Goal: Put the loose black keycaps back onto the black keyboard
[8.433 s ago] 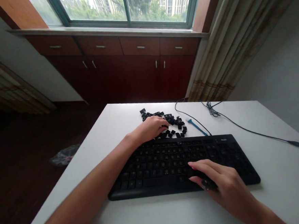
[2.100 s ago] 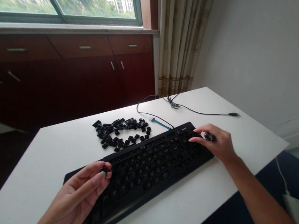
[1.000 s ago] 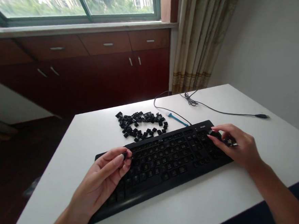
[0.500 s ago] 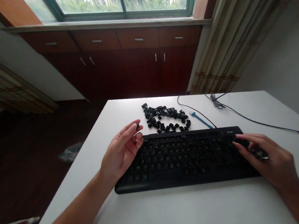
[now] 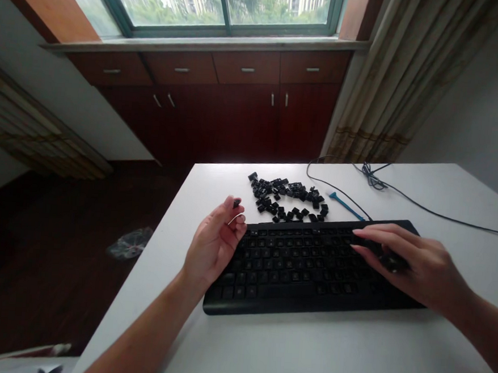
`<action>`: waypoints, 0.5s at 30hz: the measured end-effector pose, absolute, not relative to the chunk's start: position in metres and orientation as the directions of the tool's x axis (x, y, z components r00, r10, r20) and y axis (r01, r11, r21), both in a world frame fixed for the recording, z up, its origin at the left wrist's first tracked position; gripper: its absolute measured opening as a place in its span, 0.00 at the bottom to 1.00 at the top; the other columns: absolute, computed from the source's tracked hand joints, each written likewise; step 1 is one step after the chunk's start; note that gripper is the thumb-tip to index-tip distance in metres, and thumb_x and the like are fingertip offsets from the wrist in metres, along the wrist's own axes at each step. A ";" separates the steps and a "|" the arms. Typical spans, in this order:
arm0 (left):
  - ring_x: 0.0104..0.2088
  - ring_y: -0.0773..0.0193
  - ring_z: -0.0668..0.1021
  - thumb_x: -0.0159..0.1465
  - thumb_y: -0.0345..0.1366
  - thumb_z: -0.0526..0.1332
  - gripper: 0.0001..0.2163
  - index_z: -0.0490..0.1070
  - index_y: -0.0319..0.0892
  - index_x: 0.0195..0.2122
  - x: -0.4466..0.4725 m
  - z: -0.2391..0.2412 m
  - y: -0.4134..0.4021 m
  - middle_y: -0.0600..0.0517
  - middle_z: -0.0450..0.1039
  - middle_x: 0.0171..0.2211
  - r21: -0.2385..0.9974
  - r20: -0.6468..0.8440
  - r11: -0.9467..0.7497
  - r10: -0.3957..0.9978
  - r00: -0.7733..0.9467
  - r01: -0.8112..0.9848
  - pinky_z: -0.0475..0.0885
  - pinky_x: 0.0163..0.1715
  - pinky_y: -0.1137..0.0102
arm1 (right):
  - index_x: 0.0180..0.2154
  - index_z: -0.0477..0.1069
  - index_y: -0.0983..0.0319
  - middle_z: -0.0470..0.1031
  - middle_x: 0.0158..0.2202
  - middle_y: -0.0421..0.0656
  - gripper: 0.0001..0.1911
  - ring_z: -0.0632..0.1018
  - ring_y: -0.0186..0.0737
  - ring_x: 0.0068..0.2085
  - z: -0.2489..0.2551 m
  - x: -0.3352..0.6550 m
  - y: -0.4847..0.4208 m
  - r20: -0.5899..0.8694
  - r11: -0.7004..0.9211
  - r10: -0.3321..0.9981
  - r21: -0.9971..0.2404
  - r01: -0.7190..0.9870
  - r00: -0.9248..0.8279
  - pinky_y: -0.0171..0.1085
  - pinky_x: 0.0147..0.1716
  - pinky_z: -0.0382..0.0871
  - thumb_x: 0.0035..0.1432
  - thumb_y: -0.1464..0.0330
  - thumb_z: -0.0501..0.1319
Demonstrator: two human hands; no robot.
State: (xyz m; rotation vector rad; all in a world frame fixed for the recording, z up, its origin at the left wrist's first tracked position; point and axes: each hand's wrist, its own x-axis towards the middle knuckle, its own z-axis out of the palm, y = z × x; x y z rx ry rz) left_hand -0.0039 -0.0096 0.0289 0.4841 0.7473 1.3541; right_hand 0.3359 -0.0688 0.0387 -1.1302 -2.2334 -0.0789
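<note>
A black keyboard (image 5: pixel 283 302) lies across the white table, with many bare key sockets showing. Above its left end, my left hand (image 5: pixel 213 246) is turned palm inward, thumb and forefinger pinched on a small black keycap (image 5: pixel 236 203). My right hand (image 5: pixel 418 266) hovers over the keyboard's right part, thumb and forefinger stretched out with a gap between their tips. Dark glossy pieces that look like keycaps (image 5: pixel 395 262) rest in its curled palm; fingers partly hide them. Behind the keyboard, loose black keycaps (image 5: pixel 269 202) are scattered in a rough ring.
A blue brush-like tool (image 5: pixel 346 206) lies behind the keyboard. A black cable (image 5: pixel 426 209) with a tied bundle runs along the table's back right. On the floor at left lies a clear plastic bag (image 5: pixel 129 243). Wooden cabinets (image 5: pixel 237 117) stand beyond the table.
My right hand has moved left over the keyboard, from its far right end towards the middle. My left hand keeps its pinch on the keycap. The whole view has shifted slightly.
</note>
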 end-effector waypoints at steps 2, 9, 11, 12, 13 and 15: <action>0.29 0.72 0.76 0.60 0.36 0.70 0.09 0.77 0.37 0.39 -0.005 0.028 -0.009 0.52 0.76 0.33 0.701 -0.199 0.171 0.979 0.041 -0.692 0.75 0.29 0.78 | 0.49 0.74 0.57 0.80 0.45 0.43 0.16 0.82 0.40 0.40 0.045 0.321 -0.058 0.541 0.674 0.689 -0.235 0.700 -0.482 0.36 0.39 0.79 0.59 0.71 0.67; 0.28 0.72 0.75 0.62 0.37 0.68 0.09 0.77 0.36 0.38 -0.012 0.029 -0.003 0.51 0.75 0.32 0.690 -0.209 0.144 0.978 -0.005 -0.709 0.75 0.29 0.78 | 0.50 0.73 0.58 0.80 0.45 0.44 0.15 0.82 0.40 0.40 0.041 0.292 -0.045 0.542 0.661 0.712 -0.303 0.686 -0.447 0.37 0.40 0.79 0.61 0.70 0.65; 0.28 0.72 0.75 0.62 0.37 0.68 0.09 0.77 0.36 0.38 -0.015 0.029 0.001 0.52 0.75 0.31 0.693 -0.211 0.120 0.977 -0.042 -0.711 0.75 0.28 0.78 | 0.50 0.72 0.59 0.79 0.45 0.45 0.14 0.82 0.40 0.40 0.033 0.292 -0.048 0.533 0.650 0.725 -0.318 0.690 -0.436 0.37 0.40 0.79 0.61 0.71 0.64; 0.27 0.72 0.75 0.62 0.37 0.68 0.08 0.77 0.36 0.38 -0.018 0.028 0.004 0.52 0.75 0.31 0.695 -0.210 0.101 0.975 -0.066 -0.712 0.75 0.28 0.78 | 0.50 0.72 0.59 0.79 0.45 0.45 0.14 0.82 0.40 0.40 0.029 0.292 -0.050 0.526 0.648 0.728 -0.320 0.691 -0.439 0.37 0.39 0.79 0.61 0.71 0.64; 0.27 0.72 0.75 0.62 0.37 0.68 0.08 0.76 0.37 0.37 -0.020 0.027 0.006 0.52 0.75 0.30 0.696 -0.210 0.084 0.974 -0.091 -0.713 0.75 0.28 0.78 | 0.49 0.72 0.59 0.78 0.45 0.45 0.14 0.82 0.39 0.39 0.026 0.293 -0.052 0.519 0.647 0.731 -0.322 0.691 -0.443 0.37 0.39 0.79 0.61 0.71 0.64; 0.27 0.72 0.75 0.62 0.37 0.68 0.08 0.76 0.38 0.37 -0.025 0.025 0.011 0.53 0.75 0.30 0.697 -0.210 0.053 0.968 -0.133 -0.715 0.74 0.27 0.79 | 0.49 0.73 0.59 0.78 0.44 0.45 0.13 0.81 0.39 0.39 0.021 0.295 -0.054 0.507 0.646 0.737 -0.334 0.686 -0.448 0.37 0.39 0.79 0.61 0.72 0.64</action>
